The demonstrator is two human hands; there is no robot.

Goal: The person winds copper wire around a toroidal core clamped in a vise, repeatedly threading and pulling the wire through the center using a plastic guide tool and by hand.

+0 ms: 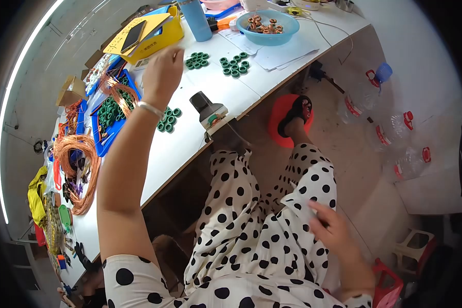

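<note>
My left hand [163, 74] is raised over the white table, fingers curled closed; what they hold, if anything, is hidden. Close by lie groups of green rings: one cluster [196, 60] just right of the hand, another cluster [234, 65] farther right, and a third cluster [169, 120] below the wrist. A dark clamp-like fixture [207, 109] sits at the table edge with a green ring [213, 119] in it. My right hand [331, 226], slightly blurred, hovers over or touches my dotted trousers [272, 241], its fingers apart and nothing visible in them.
A blue bowl [268, 37] holds copper-wound rings. Beside it stand a blue bottle [194, 20] and a yellow bin [164, 41] with a phone on top. At left are a blue tray [101, 146] of green rings and copper wire coils [90, 179]. Plastic bottles [410, 161] and a red stool [274, 120] stand right.
</note>
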